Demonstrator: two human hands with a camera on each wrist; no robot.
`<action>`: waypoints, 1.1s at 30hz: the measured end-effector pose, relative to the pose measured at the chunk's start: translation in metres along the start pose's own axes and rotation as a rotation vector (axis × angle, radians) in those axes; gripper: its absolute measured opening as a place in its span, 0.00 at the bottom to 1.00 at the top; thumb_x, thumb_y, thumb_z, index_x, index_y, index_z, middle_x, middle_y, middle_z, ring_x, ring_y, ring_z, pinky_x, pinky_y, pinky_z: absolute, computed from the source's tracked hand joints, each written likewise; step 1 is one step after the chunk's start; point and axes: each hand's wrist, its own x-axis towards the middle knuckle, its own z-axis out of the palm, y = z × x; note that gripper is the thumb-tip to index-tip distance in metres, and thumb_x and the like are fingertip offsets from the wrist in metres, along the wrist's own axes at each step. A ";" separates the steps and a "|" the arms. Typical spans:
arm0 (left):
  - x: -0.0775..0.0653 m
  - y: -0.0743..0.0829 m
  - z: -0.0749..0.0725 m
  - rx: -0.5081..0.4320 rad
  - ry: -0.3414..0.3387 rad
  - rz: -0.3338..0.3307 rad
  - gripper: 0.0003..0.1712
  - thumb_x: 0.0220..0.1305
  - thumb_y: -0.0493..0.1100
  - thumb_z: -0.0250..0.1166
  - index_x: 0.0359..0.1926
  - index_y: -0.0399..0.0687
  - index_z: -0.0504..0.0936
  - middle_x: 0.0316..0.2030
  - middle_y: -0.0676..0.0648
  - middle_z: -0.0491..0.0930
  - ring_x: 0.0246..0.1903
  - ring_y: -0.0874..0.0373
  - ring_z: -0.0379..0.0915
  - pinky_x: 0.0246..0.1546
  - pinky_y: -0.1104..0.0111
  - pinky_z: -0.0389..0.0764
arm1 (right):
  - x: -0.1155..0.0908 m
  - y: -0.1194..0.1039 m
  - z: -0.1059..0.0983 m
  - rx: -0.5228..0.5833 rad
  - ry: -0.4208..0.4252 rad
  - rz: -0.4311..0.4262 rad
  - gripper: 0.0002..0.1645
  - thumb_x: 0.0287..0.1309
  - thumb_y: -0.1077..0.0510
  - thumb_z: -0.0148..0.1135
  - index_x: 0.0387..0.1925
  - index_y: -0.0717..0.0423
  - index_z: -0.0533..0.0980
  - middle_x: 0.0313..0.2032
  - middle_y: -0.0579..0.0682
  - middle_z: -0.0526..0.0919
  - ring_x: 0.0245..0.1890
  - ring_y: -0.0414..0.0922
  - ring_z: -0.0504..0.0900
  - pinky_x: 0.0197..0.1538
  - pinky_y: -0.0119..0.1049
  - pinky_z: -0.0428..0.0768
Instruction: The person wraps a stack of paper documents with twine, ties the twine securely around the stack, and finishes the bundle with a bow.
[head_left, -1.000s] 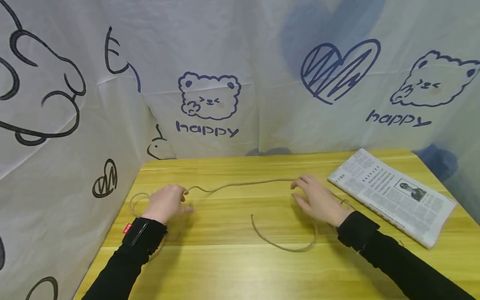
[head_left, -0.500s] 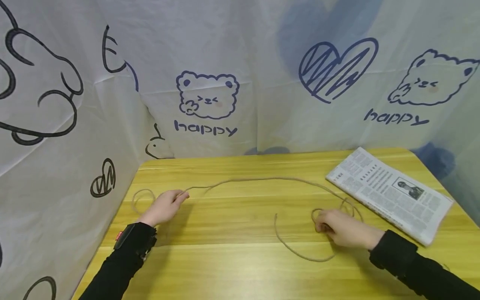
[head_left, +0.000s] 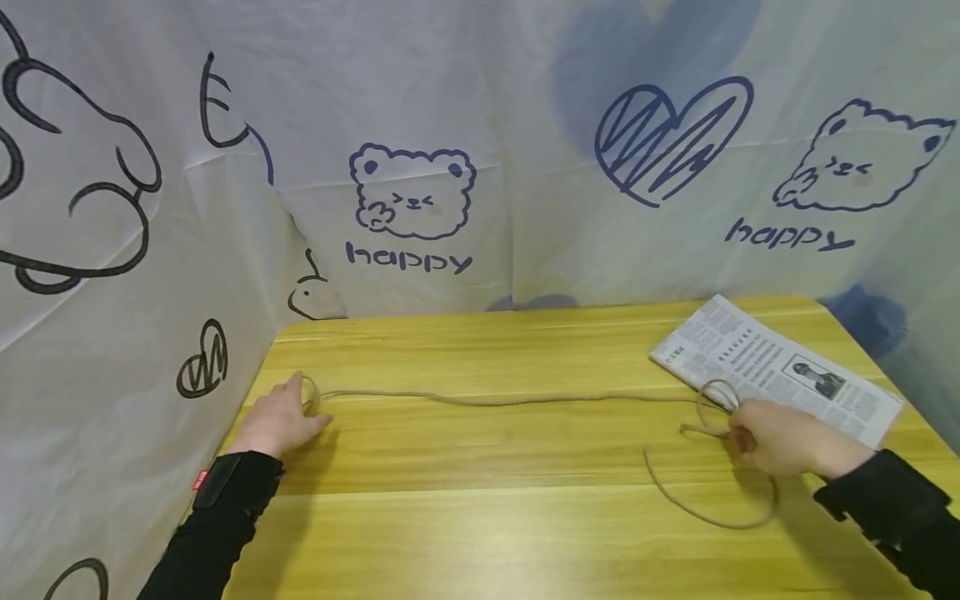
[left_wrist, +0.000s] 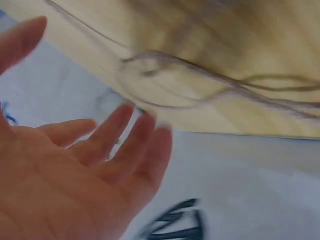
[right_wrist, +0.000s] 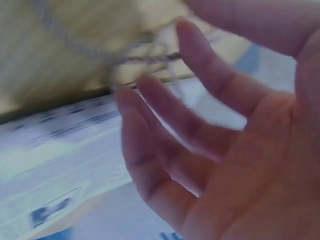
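A thin tan rope (head_left: 517, 402) runs nearly straight across the wooden table between my hands. My left hand (head_left: 276, 422) is at the left end, fingers spread beside a small rope loop. In the left wrist view, thumb and fingers stand apart, and doubled strands of rope (left_wrist: 215, 76) lie beyond the fingertips. At the right, my right hand (head_left: 783, 437) pinches the rope near some small loops. The right wrist view is blurred; the rope (right_wrist: 67, 40) passes behind the index fingertip. A loose rope end curves on the table below this hand.
A folded newspaper (head_left: 750, 354) lies at the table's back right, partly behind my right hand. The yellow table (head_left: 465, 533) meets a printed white cloth (head_left: 540, 225) at the back and left.
My right hand has moved right, drawing the rope along and straightening its middle. My left hand has gone left, its fingers opening away from the strand. The loose end has slid right.
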 end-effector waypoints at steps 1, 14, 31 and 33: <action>-0.001 0.006 0.001 0.005 0.019 0.020 0.50 0.69 0.54 0.63 0.77 0.30 0.49 0.70 0.20 0.57 0.66 0.20 0.55 0.63 0.33 0.64 | 0.002 -0.005 -0.003 -0.015 0.049 -0.014 0.13 0.47 0.65 0.71 0.25 0.47 0.74 0.27 0.42 0.69 0.26 0.35 0.62 0.30 0.31 0.62; 0.022 0.079 0.045 0.163 0.175 0.420 0.22 0.68 0.40 0.66 0.62 0.44 0.75 0.58 0.38 0.77 0.60 0.36 0.72 0.58 0.42 0.74 | 0.082 -0.042 0.013 -0.027 0.210 -0.056 0.23 0.54 0.67 0.67 0.53 0.67 0.74 0.47 0.64 0.82 0.43 0.56 0.83 0.45 0.51 0.82; 0.020 0.058 0.068 0.102 0.189 0.402 0.03 0.71 0.37 0.62 0.39 0.42 0.79 0.33 0.44 0.79 0.34 0.48 0.77 0.36 0.58 0.80 | 0.085 -0.012 0.039 0.034 0.183 -0.013 0.02 0.63 0.68 0.60 0.34 0.65 0.75 0.29 0.54 0.80 0.29 0.45 0.79 0.34 0.42 0.80; 0.018 0.055 0.070 0.069 0.190 0.397 0.02 0.71 0.36 0.62 0.39 0.40 0.79 0.33 0.43 0.79 0.35 0.49 0.78 0.38 0.58 0.80 | 0.082 -0.008 0.039 0.036 0.186 0.006 0.02 0.63 0.68 0.60 0.34 0.65 0.75 0.29 0.54 0.80 0.29 0.45 0.78 0.34 0.43 0.80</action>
